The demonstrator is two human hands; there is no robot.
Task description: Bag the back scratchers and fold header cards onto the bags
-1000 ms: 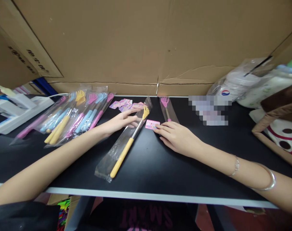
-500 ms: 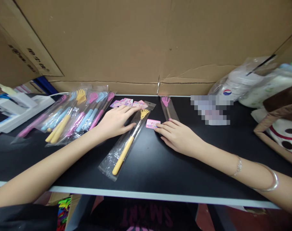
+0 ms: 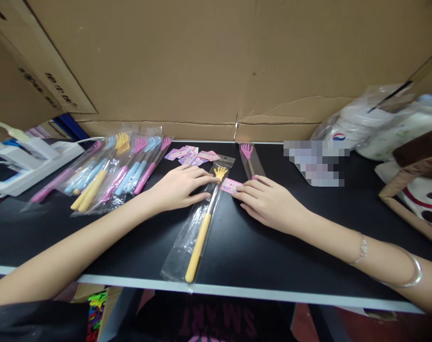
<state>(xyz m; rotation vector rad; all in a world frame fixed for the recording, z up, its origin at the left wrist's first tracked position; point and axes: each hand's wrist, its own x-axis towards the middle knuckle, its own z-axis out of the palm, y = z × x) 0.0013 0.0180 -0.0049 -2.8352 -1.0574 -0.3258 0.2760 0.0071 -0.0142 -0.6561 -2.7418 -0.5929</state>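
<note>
A yellow back scratcher [image 3: 198, 247] in a clear plastic bag [image 3: 182, 247] lies slanted on the table, its handle toward the front edge. My left hand [image 3: 178, 187] is open, its index fingertip at the scratcher's yellow claw and the thumb over the bag. My right hand [image 3: 273, 204] rests palm down, fingers stretched out, with fingertips on the right edge of a small pink card [image 3: 230, 185]. Beyond it, a pink back scratcher [image 3: 247, 151] lies bagged, its lower part hidden by that hand. Several more printed cards [image 3: 190, 154] lie loosely behind my left hand.
Bagged back scratchers [image 3: 109, 175] in pink, blue and yellow lie in a row on the left. A white power strip [image 3: 37, 166] stands at far left. Right of me are a bagged cup [image 3: 354, 126] and a brown-handled bag [image 3: 418, 190]. A cardboard wall [image 3: 166, 61] closes the back.
The bagged yellow back scratcher has slid right and toward the front edge, and my left hand has moved right onto its claw end. The pink card has turned slightly at my right fingertips.
</note>
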